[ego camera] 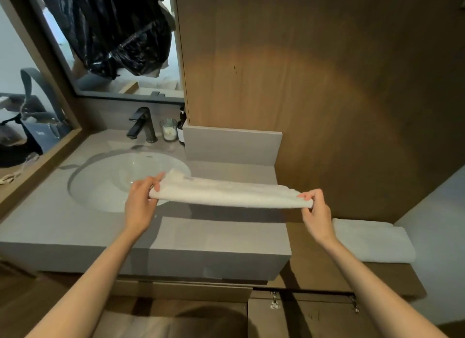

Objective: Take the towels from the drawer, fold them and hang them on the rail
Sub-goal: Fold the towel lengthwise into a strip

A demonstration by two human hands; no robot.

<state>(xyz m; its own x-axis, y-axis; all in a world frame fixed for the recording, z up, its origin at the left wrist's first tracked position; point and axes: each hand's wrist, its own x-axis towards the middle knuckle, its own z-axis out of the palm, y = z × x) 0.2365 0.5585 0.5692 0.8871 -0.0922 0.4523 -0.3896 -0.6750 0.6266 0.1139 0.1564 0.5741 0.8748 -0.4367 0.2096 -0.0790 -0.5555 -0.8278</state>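
A white towel, folded into a long band, is held taut in the air between both hands, above the surface. How many layers it has cannot be made out. The left hand pinches its left end and the right hand pinches its right end, fingertips partly buried in cloth. Just right of the right hand, a second folded towel lies on a wooden ledge. Beyond the left hand, the towel covers part of the sink basin. A dark bottle stands half hidden behind a panel.
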